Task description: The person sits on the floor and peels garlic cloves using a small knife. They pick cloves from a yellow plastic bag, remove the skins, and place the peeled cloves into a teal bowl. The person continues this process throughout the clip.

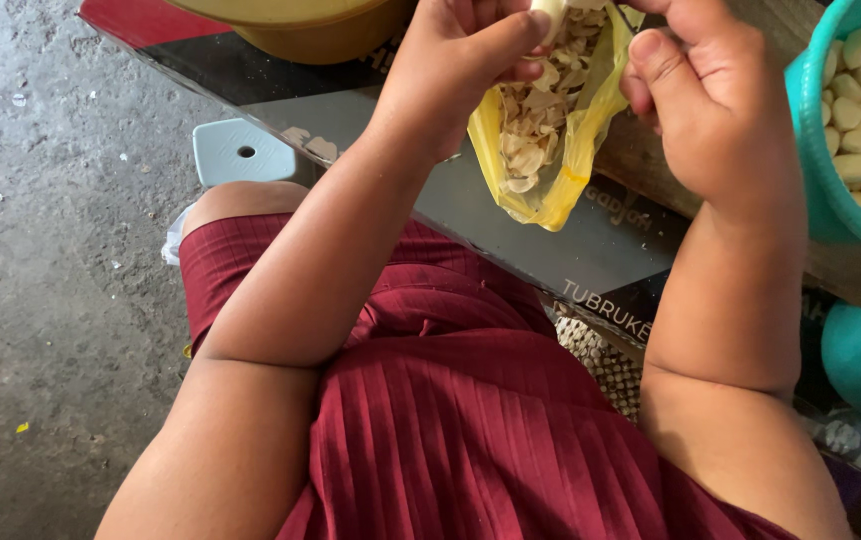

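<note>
The left hand (465, 65) pinches a pale clove (548, 14) at the top edge, over a yellow bag (575, 150) of peelings (hanging off the bench (510, 215)). The right hand (705, 100) is curled; its hold cannot be told. Peeled cloves fill a teal bowl (812, 150).

Single head-worn view, looking steeply down and close over the wearer's lap. The yellow bag (570, 150) sits at upper centre; the concrete floor (50, 250) lies to its left, a teal bowl (812, 150) to its right, cropped.
</note>
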